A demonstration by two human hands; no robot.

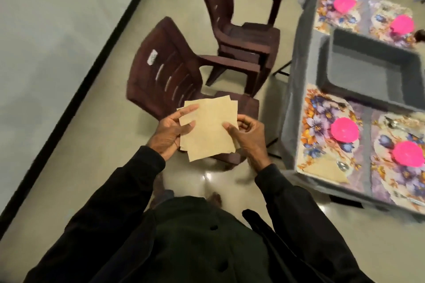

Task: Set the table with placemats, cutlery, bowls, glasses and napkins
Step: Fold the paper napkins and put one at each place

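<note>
A small stack of tan napkins [208, 130] is held at waist height above the floor, not yet over the worktop [301, 53]. The left grip [171, 132] is closed on the stack's left edge, with thumb and forefinger laid across the top so that the sheets are fanned. The right grip [247, 138] is pinched on the right edge, thumb on the upper sheet, probably so that one napkin can be peeled off.

Just beyond the hands a brown chair [165, 71] is seen, with a second chair [241, 30] farther back.

To the right, well apart from the hands, the near placemat [322, 122] is laid at the worktop's corner. One folded napkin [328, 170] has been set near its front edge beside a spoon [342, 165], and a pink bowl [344, 130] sits at its middle. Three more bowls are seen on other mats, around a grey tub [372, 71]. No glasses can be made out.

Open floor is left between the person and the near corner. The gap between chairs and worktop edge is judged tight.
</note>
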